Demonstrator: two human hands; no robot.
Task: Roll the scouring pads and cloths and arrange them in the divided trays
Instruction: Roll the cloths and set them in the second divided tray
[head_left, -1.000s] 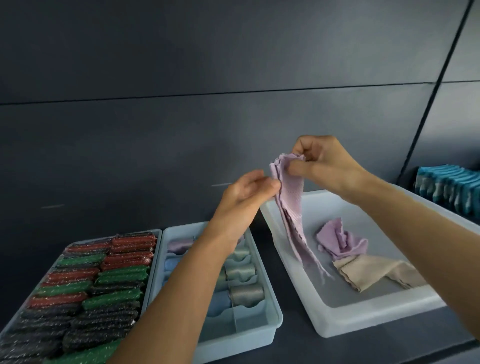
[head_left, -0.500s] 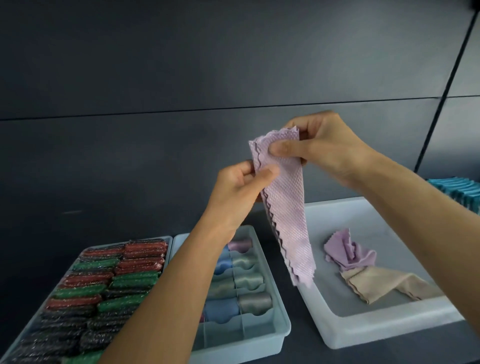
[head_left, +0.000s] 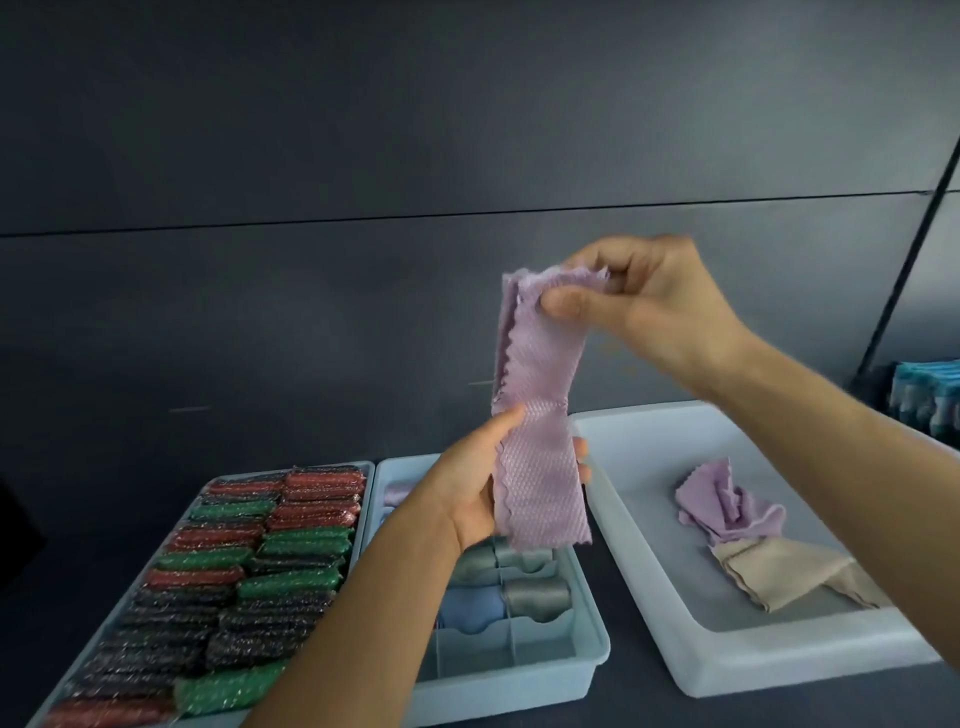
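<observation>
A lilac cloth (head_left: 540, 395), folded into a long strip, hangs upright in the air above the trays. My right hand (head_left: 649, 301) pinches its top end. My left hand (head_left: 483, 488) holds its lower part between thumb and fingers. Below stands a pale blue divided tray (head_left: 582, 660) with several rolled cloths (head_left: 535, 592) in grey, blue and lilac; my left arm hides part of it. To its left a tray (head_left: 370, 478) is packed with rolled red, green and black scouring pads (head_left: 244, 566).
A white open tray (head_left: 779, 660) at the right holds a crumpled lilac cloth (head_left: 727, 504) and a beige cloth (head_left: 779, 571). Teal items (head_left: 930, 395) stand at the far right edge. A dark panelled wall rises behind the dark counter.
My left hand slid from the cloth's top down to its lower part. The strip is now stretched lengthwise between both hands. The view shifted slightly.
</observation>
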